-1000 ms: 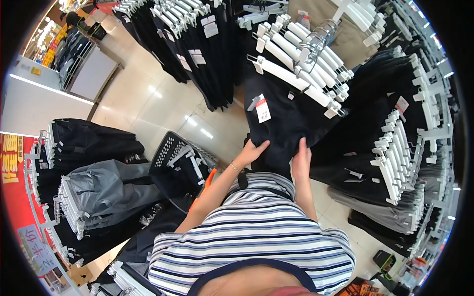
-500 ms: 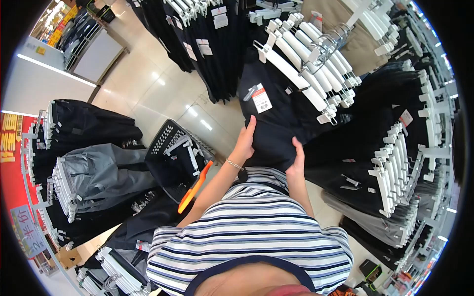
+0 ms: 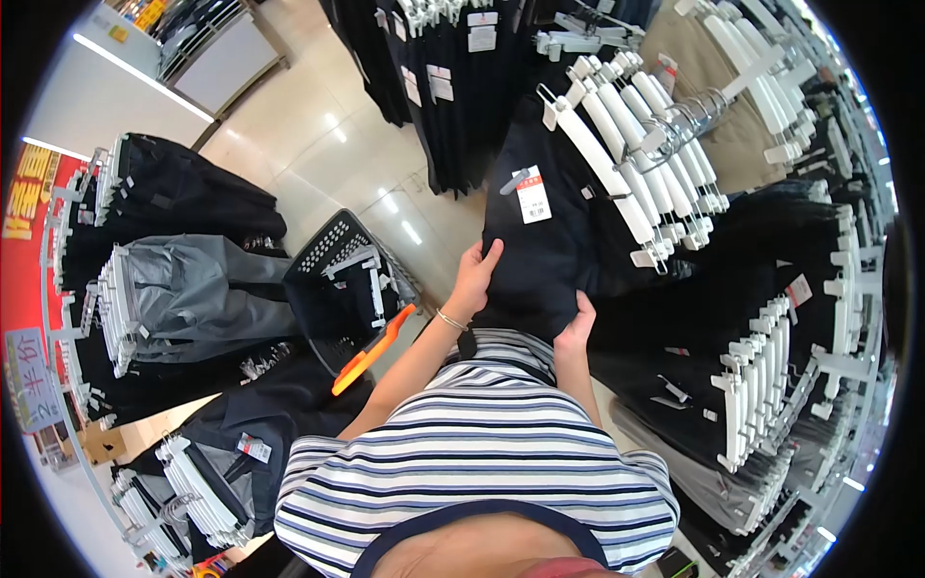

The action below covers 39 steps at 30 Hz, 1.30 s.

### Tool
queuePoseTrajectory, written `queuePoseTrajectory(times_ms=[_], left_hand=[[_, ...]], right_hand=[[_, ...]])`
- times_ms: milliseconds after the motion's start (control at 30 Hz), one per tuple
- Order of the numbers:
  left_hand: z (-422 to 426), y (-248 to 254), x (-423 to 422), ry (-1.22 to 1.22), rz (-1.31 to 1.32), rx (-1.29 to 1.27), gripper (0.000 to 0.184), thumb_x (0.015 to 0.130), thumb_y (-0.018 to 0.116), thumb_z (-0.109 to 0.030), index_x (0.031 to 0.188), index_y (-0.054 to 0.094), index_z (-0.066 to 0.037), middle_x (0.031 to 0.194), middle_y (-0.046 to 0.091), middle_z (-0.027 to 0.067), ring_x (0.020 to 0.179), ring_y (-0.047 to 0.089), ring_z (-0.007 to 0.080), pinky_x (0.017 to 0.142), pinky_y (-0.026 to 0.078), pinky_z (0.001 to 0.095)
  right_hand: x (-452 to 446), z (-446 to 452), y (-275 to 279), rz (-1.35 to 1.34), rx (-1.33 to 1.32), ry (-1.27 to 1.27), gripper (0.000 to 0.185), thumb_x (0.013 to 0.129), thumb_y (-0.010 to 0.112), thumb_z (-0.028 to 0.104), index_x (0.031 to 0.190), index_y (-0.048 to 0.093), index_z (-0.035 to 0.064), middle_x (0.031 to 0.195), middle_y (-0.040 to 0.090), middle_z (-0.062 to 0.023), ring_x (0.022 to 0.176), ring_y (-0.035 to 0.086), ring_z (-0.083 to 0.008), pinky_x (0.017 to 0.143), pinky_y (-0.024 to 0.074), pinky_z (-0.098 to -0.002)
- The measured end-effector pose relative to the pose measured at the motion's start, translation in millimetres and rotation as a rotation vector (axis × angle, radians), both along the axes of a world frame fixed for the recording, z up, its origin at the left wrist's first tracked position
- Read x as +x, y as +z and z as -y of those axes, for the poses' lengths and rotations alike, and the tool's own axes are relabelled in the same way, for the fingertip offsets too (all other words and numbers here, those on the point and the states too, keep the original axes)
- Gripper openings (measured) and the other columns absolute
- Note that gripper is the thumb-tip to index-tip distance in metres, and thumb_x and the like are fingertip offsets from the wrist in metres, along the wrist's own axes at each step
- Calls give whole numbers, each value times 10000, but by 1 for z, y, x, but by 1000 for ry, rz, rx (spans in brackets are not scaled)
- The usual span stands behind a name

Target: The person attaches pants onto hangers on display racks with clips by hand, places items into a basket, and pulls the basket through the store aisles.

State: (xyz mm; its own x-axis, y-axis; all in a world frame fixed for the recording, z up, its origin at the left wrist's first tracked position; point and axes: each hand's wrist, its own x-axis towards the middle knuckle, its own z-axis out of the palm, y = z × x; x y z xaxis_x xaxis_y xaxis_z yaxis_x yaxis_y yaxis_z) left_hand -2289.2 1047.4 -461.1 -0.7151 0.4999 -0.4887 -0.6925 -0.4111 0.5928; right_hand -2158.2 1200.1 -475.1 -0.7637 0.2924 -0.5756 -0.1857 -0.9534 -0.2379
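Observation:
Black trousers (image 3: 540, 255) hang from a white clip hanger (image 3: 602, 169) on the rack ahead, with a red and white tag (image 3: 532, 196) near the top. My left hand (image 3: 475, 277) grips their left edge, thumb on the front of the cloth. On the right edge, lower down, my right hand (image 3: 575, 325) holds the same cloth, its thumb up. The fingers behind the fabric are partly hidden. A thin bracelet circles my left wrist.
To the left is a black basket (image 3: 332, 246) with an orange handle (image 3: 376, 352), holding dark clothing and hangers. Grey trousers (image 3: 198, 289) hang further left. More dark trousers (image 3: 655, 347) hang on the right, and beige ones (image 3: 679, 48) at the upper right.
The view has turned, so the racks have shifted. Both hands still hold the black trousers; my left hand has moved up their left edge, and the cloth between the hands looks more spread.

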Motion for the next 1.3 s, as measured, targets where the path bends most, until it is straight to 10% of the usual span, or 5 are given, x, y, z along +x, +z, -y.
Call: queuePoseTrajectory(times_ms=[567, 733, 800, 867, 1300], left_hand=[[103, -74, 6, 362, -281, -491, 111, 898, 454, -23, 976, 526, 9, 818, 611, 76, 723, 604, 142, 659, 487, 248], [178, -114, 60, -6, -365, -1282, 237, 863, 521, -247, 996, 550, -52, 868, 631, 116, 768, 624, 277, 694, 484, 374], [193, -99, 85, -267, -121, -1548, 321, 845, 508, -370, 969, 587, -85, 995, 610, 106, 1000, 548, 301, 857, 373, 502], [207, -112, 118, -368, -79, -1800, 353, 828, 521, -382, 1009, 588, -87, 1094, 575, 102, 1124, 469, 290, 957, 269, 541], [200, -75, 231, 475, -69, -1710, 478, 825, 557, -213, 1262, 416, -80, 1315, 424, 158, 1254, 356, 303, 1018, 285, 458]], right_hand=[[-27, -7, -68, 765, 1711, 585, 545, 883, 522, 395, 886, 569, -148, 846, 624, -245, 802, 613, -321, 720, 472, -383], [-47, -1, -39, 769, 2013, 1236, 493, 885, 441, 298, 717, 595, -140, 765, 537, -373, 786, 536, -499, 741, 444, -490], [-36, -37, -127, 656, 2227, 926, 504, 887, 445, 318, 750, 607, -139, 783, 559, -357, 808, 558, -483, 778, 448, -484], [-64, -25, -104, 1074, 1827, 1450, 663, 884, 398, 458, 983, 549, -181, 1053, 537, -346, 1005, 521, -461, 884, 424, -457], [-144, 37, -176, 915, -13, 905, 572, 919, 305, 343, 1350, 233, -27, 1391, 299, -182, 1262, 344, -321, 991, 350, -468]])
